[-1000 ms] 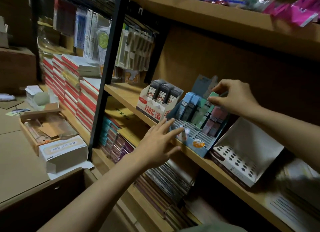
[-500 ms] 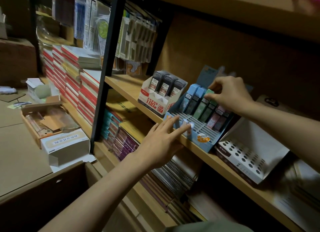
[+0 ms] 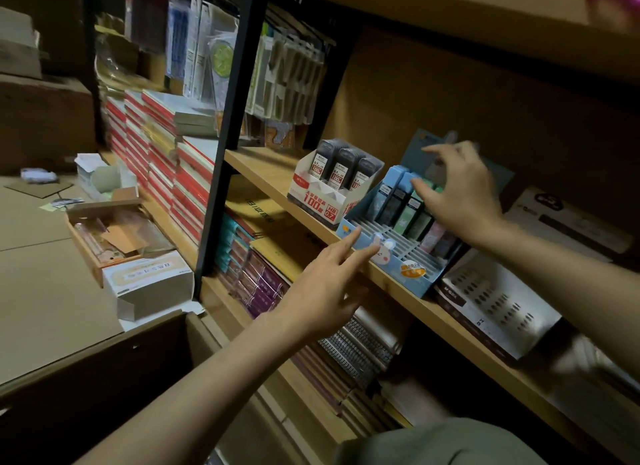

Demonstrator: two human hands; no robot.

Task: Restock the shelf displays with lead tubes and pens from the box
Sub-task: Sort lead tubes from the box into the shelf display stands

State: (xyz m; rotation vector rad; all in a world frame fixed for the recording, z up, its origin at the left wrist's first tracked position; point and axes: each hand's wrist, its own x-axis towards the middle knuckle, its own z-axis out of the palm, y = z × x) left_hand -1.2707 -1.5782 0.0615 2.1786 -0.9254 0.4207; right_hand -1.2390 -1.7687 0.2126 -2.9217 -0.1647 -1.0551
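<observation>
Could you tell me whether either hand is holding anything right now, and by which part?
Nothing is gripped: the left hand rests fingertips on the blue display tray; the right hand hovers, fingers spread.

Pale-blue display tray (image 3: 412, 274), pastel blue, green and pink lead tubes (image 3: 408, 206), red-and-white box (image 3: 322, 201).

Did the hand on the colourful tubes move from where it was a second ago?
Yes. The right hand has let go and opened, lifting a little off the pastel lead tubes, judged against the blue display tray, which stays put on the shelf.
</observation>
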